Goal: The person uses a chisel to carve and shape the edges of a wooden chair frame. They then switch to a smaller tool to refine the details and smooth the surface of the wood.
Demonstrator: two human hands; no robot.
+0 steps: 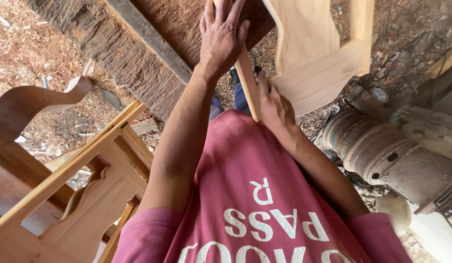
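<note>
Pale wooden frame [311, 58] runs off-view beyond left hand [222, 36].

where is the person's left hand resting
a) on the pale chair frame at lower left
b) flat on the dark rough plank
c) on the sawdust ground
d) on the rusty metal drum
b: the left hand lies palm down, fingers spread, on the dark rough plank.

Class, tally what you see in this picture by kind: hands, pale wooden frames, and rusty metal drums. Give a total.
Hands: 2 (left hand, right hand)
Pale wooden frames: 2 (held frame, frame at left)
Rusty metal drums: 1 (drum)
Total: 5
</note>
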